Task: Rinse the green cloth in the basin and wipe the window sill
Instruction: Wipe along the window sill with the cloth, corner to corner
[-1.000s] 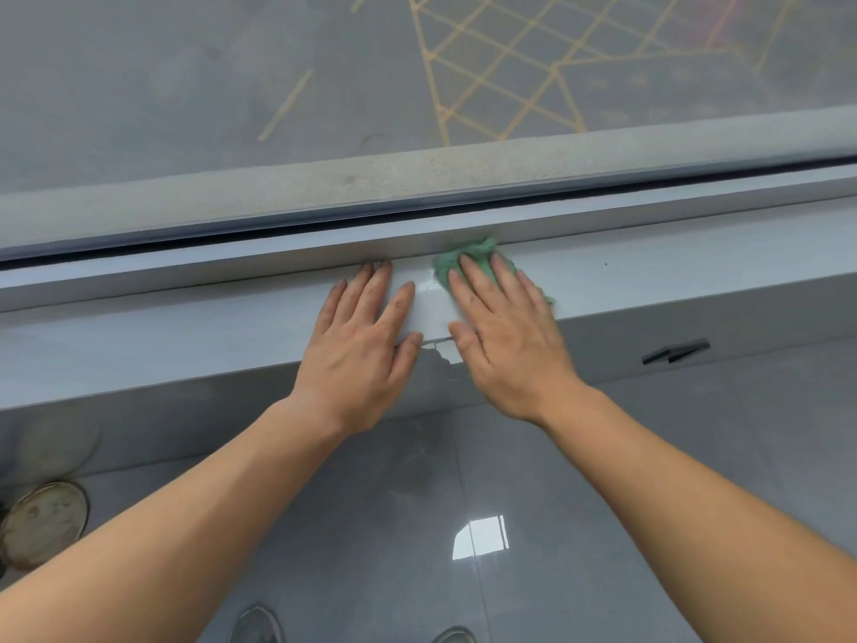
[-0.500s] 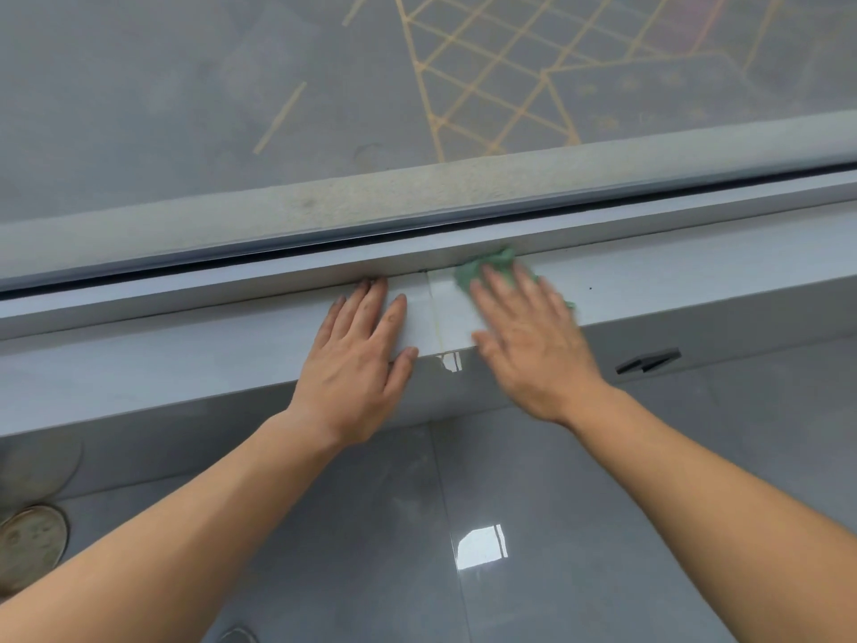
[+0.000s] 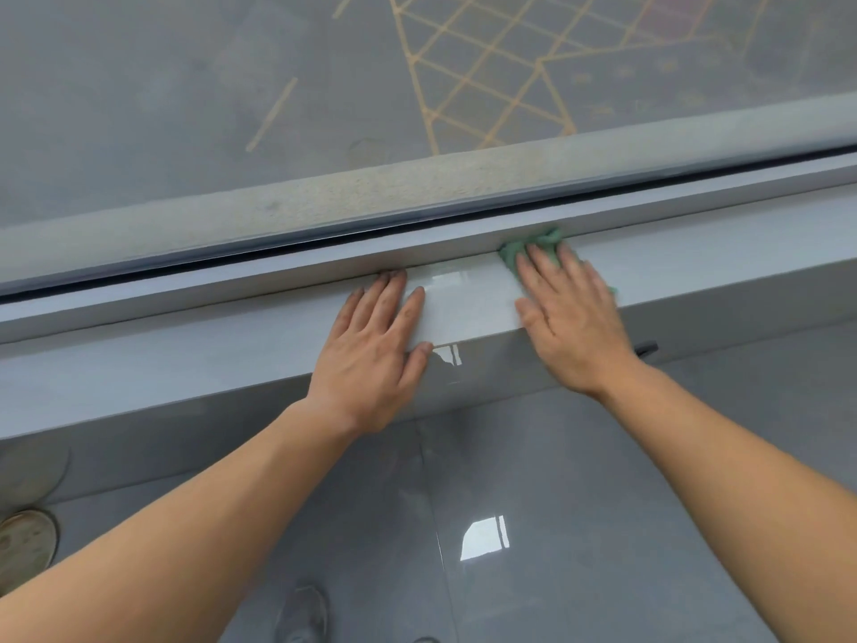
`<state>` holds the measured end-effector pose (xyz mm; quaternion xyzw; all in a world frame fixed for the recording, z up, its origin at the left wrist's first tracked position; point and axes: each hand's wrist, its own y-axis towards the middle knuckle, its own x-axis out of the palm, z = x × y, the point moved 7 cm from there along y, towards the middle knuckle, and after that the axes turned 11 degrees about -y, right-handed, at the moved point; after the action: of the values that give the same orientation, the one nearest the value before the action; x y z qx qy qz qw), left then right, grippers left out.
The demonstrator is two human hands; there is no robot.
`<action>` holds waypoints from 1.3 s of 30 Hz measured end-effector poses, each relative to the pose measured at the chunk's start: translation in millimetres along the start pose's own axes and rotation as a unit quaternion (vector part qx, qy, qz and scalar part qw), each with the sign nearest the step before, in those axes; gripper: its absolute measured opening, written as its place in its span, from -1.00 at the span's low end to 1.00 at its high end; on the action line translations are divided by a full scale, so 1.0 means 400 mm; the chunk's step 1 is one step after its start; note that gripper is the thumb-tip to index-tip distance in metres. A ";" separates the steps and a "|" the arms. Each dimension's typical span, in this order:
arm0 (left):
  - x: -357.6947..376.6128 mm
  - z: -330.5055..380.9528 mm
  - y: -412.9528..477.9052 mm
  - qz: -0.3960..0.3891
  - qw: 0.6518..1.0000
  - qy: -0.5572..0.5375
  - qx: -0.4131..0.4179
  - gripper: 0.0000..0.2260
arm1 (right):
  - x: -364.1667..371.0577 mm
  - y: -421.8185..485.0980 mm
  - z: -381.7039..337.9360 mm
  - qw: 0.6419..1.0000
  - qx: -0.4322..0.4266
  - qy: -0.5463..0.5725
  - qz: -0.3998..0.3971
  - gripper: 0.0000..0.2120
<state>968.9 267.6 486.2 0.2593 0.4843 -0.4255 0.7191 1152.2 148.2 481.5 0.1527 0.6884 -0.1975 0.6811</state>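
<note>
Palms (image 3: 572, 320) (image 3: 373, 350) flat, fingers extended, on sill (image 3: 185, 355)

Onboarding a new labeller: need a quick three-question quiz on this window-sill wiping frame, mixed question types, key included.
1. True or false: the crumpled green cloth lies under the left hand.
2. Multiple choice: where do the right hand's fingertips reach? A) the grey tiled floor B) the back edge of the pale grey window sill, beside the window frame C) the glass pane
3. Fill in: the left hand rests ____ on the sill, holding nothing.

Key
1. False: the right hand presses it down.
2. B
3. flat, fingers extended
</note>
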 end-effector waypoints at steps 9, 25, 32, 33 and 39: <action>0.001 0.039 0.008 0.019 0.998 -0.022 -0.048 -0.44 | 0.008 -0.027 -0.122 0.998 -0.067 -0.010 -0.018 -0.37; 0.071 0.264 0.177 0.007 0.999 -0.049 -0.007 -0.52 | 0.006 -0.030 0.149 1.000 -0.023 -0.017 -0.005 -0.41; 0.110 0.359 0.222 -0.006 0.999 -0.043 0.007 -0.50 | -0.001 -0.033 0.547 0.990 0.139 -0.029 -0.024 -0.37; 0.117 0.378 0.230 -0.005 0.999 -0.044 0.008 -0.49 | -0.002 -0.034 0.549 0.986 0.166 -0.022 -0.016 -0.35; 0.158 0.465 0.273 -0.002 0.999 -0.043 -0.004 -0.48 | 0.016 -0.039 0.407 0.998 -0.064 -0.021 -0.006 -0.40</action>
<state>1162.2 153.7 497.8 0.2374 0.4552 -0.4354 0.7395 1287.2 56.1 476.9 0.1006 0.6858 -0.1608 0.7026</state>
